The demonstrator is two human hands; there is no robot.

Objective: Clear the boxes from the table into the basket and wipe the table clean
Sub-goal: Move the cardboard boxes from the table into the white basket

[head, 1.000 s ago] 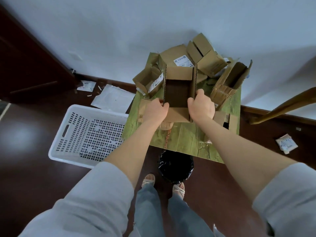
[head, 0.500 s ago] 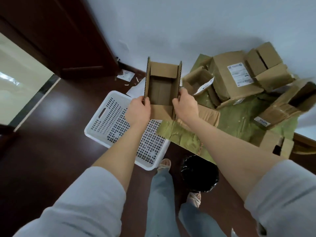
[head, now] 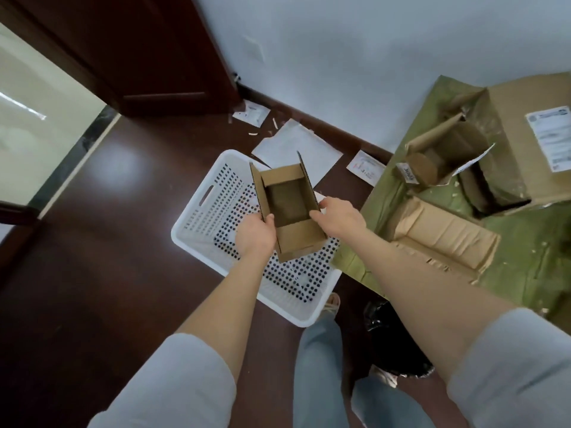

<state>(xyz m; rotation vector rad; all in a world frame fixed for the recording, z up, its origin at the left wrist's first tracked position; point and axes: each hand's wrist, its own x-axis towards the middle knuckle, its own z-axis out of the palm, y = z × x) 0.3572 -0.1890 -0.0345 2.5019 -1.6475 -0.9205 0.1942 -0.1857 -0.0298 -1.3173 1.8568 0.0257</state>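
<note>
Box point(head: 290, 208) is now hanging over the basket point(head: 197, 223), off the table point(head: 525, 242). Left hand point(head: 255, 234) is pinching its left wall; right hand point(head: 338, 217), fingers looser, is touching the right wall. Long axis is running near-far, basket floor directly below.

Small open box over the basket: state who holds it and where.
The small open box is held by the left hand and right hand, each gripping a side wall.
</note>
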